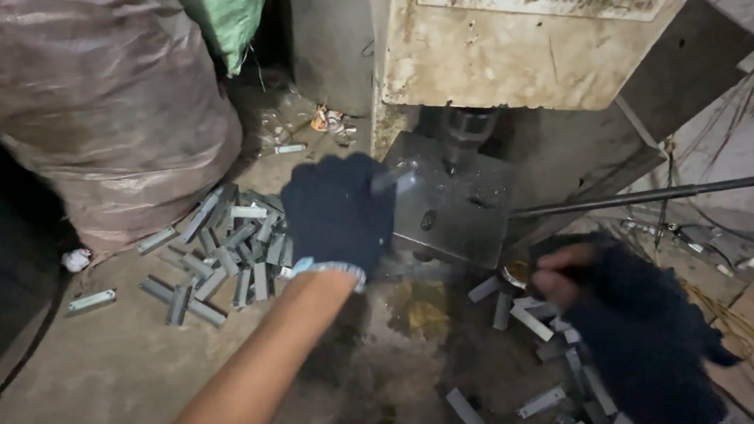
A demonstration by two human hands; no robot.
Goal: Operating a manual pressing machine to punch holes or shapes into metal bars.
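Note:
My left hand (336, 214), in a dark glove, reaches to the steel block (454, 210) of a press machine. It grips a small grey metal piece (394, 179) at the block's left edge, just beside the drill chuck (466, 133). My right hand (627, 317), in a dark fingerless glove, is low at the right. Its fingers are curled together over scattered metal pieces (532, 321), next to a small round brass-coloured part (516, 273). I cannot see whether these fingers hold anything.
A heap of several short grey metal pieces (221, 248) lies on the dirty floor left of my left hand. A large brown sack (104, 108) stands behind it. A thin lever rod (639, 197) sticks out rightwards from the beige machine housing (525, 35). Wires (751, 325) lie at right.

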